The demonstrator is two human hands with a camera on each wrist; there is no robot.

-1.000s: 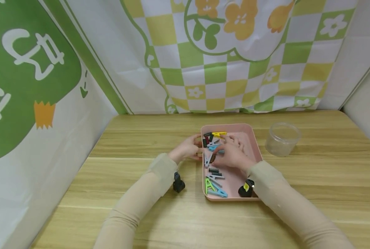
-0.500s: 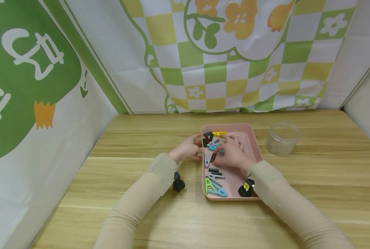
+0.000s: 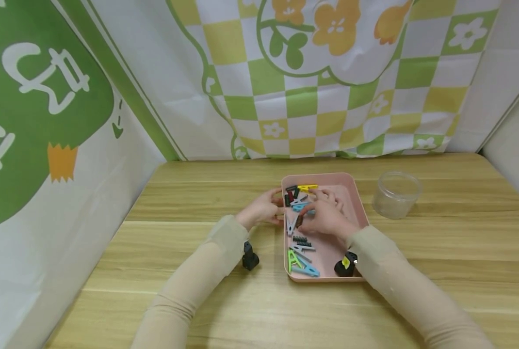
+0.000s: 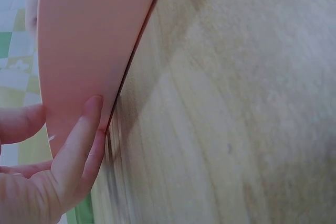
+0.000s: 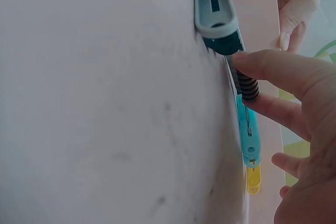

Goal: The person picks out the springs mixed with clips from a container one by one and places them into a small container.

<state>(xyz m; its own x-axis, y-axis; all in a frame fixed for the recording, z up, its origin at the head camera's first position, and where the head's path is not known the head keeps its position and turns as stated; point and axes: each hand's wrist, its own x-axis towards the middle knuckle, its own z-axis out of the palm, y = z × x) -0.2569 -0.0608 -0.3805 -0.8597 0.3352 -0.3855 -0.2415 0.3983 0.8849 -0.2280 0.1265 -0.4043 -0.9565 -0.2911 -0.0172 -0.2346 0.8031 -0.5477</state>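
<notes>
In the head view, my right hand (image 3: 325,215) reaches into a pink tray (image 3: 362,201) and pinches a dark coil spring (image 5: 249,86) between thumb and finger. The spring stands beside a grey clothespin (image 3: 291,228) near the tray's left wall. My left hand (image 3: 264,207) is outside that wall; in the left wrist view its fingertips (image 4: 93,106) rest against the outer side. Further back in the tray lie a blue clothespin (image 5: 249,135), a yellow clothespin (image 3: 307,187) and several dark and red springs (image 3: 290,196).
Toward the tray's front are dark springs (image 3: 302,241), a green clothespin (image 3: 291,260) and a light blue clothespin (image 3: 308,271). A clear round tub (image 3: 397,196) stands right of the tray on the wooden table (image 3: 198,295). A patterned cloth (image 3: 303,104) hangs behind.
</notes>
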